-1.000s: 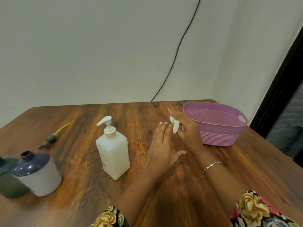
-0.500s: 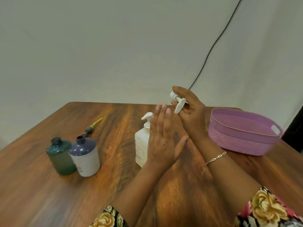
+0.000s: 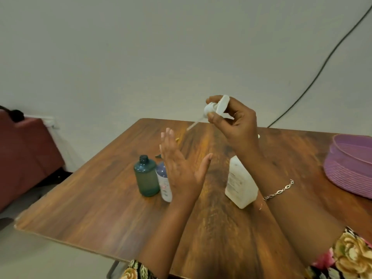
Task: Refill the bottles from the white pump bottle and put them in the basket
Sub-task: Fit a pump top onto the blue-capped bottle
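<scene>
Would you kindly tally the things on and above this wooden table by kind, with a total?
Bottles: 3 (translucent teal bottle, white bottle with purple shoulder, white square pump bottle)
Loose pump heads: 2 (white pump head with dip tube held in the right hand; green-yellow pump head, mostly hidden behind the left hand)
Baskets: 1 (purple plastic basket)
Total: 6

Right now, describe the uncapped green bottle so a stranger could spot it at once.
On the wooden table, look just left of the raised left hand. Two small bottles stand side by side; the green bottle is the leftmost, tinted green throughout, unlike its white, purple-topped neighbour.
</scene>
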